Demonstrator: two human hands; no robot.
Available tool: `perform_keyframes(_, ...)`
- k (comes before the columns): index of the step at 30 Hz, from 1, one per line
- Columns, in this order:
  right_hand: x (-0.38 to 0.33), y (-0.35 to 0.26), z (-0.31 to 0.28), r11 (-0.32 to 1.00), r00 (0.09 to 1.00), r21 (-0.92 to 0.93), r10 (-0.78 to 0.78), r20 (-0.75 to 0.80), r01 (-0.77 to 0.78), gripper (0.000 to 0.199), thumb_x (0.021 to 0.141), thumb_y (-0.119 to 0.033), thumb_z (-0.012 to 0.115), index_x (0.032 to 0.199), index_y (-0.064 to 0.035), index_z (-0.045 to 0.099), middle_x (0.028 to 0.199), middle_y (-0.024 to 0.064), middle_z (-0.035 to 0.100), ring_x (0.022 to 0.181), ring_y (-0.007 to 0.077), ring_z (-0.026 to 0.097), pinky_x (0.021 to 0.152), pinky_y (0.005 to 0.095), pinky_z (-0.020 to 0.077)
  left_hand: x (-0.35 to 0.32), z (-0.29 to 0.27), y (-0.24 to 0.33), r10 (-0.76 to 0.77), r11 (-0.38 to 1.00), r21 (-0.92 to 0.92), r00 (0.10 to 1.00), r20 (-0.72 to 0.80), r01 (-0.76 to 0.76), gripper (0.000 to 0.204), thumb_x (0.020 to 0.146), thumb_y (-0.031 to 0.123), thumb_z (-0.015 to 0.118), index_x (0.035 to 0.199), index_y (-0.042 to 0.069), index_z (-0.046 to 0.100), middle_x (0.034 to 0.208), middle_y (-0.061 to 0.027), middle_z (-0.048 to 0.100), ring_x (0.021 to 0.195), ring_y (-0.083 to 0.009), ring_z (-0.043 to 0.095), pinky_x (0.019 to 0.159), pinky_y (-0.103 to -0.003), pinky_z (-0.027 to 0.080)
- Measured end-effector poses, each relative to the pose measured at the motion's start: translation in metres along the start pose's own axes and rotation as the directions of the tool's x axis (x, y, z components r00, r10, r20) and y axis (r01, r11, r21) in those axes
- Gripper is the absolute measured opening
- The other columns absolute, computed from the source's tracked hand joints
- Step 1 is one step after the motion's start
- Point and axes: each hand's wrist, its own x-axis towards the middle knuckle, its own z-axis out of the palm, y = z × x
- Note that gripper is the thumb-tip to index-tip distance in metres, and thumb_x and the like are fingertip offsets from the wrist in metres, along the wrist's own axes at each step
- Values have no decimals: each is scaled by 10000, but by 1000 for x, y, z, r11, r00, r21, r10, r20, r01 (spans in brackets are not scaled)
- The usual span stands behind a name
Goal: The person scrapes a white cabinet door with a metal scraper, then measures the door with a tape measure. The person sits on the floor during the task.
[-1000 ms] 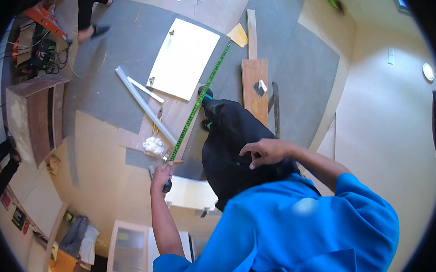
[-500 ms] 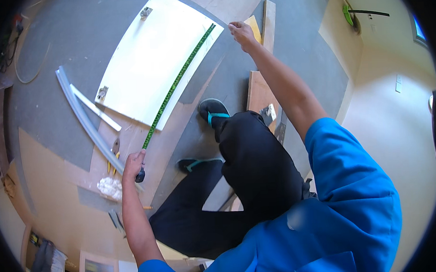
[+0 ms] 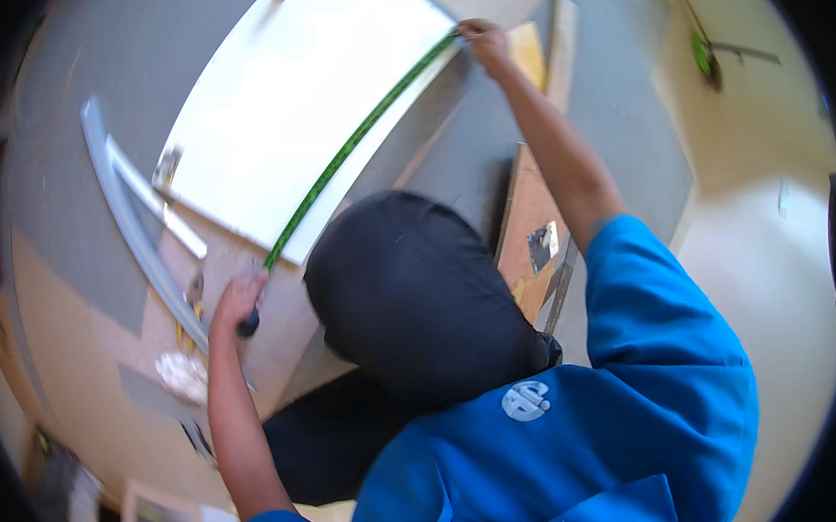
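Observation:
A white panel (image 3: 286,88) with metal hinges (image 3: 167,167) along its left side lies on the floor ahead of me. The green blade of a tape measure (image 3: 342,154) stretches along the panel's right edge. My left hand (image 3: 239,303) is closed around the dark tape case, just off the panel's near corner. At the far right corner, my right hand (image 3: 485,46) pinches the blade's end; its fingertips are slightly blurred. My bent knee in black trousers (image 3: 410,290) rises close to the panel's near edge and hides my feet.
Left of the panel lie a long grey strip (image 3: 132,219) and a short white strip (image 3: 157,199). Pliers (image 3: 191,296) and a crumpled white cloth (image 3: 182,375) are near my left hand. Wooden boards (image 3: 527,227) lie to the right, before the wall (image 3: 759,281).
My right hand, earlier apart from the blade, now grips its end at the panel's far corner. My knee has come forward and up, covering the sandals. The view has shifted.

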Motion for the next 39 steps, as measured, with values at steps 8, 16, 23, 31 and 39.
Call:
perform_keyframes(8, 18, 21, -23, 965, 992, -234, -107, 62, 119, 246, 970, -210, 729, 1168, -72, 774, 966, 36, 761, 879, 133, 672, 794, 289, 524, 12, 10, 22, -78, 997, 9, 996, 44, 78, 773, 950, 755, 519, 729, 26, 647, 671, -79, 628, 584, -196, 627, 593, -348, 529)
perform_keyframes(16, 13, 23, -16, 981, 985, 142, 116, 126, -134, 266, 1018, -166, 675, 1239, -20, 698, 1079, 43, 712, 965, 110, 628, 770, 250, 485, -2, 17, 32, -107, 992, 67, 993, 40, 104, 821, 924, 787, 516, 651, 33, 693, 615, -133, 648, 600, -254, 654, 627, -422, 536)
perform_keyframes(23, 14, 26, -16, 980, 982, 134, 132, 137, -150, 271, 1018, -168, 675, 1244, -19, 694, 1084, 42, 711, 973, 110, 625, 779, 249, 482, 7, 23, 25, -91, 994, 58, 996, 2, 91, 758, 962, 712, 546, 692, 16, 678, 607, -86, 624, 532, -190, 638, 535, -350, 532)
perform_keyframes(31, 12, 25, -16, 976, 979, 146, 141, 148, -163, 277, 1019, -171, 675, 1249, -18, 689, 1090, 42, 709, 983, 109, 623, 788, 248, 479, 9, 23, 24, -157, 987, 19, 987, -16, 157, 695, 961, 657, 601, 700, 20, 691, 602, -78, 624, 509, -174, 635, 513, -331, 537)
perform_keyframes(39, 12, 26, -13, 971, 976, 165, 148, 159, -174, 283, 1019, -173, 675, 1255, -16, 685, 1096, 41, 707, 993, 108, 620, 798, 247, 476, 8, 18, 27, -180, 980, -83, 983, 40, 183, 672, 950, 628, 642, 706, 2, 672, 601, -90, 622, 490, -174, 636, 468, -324, 543)
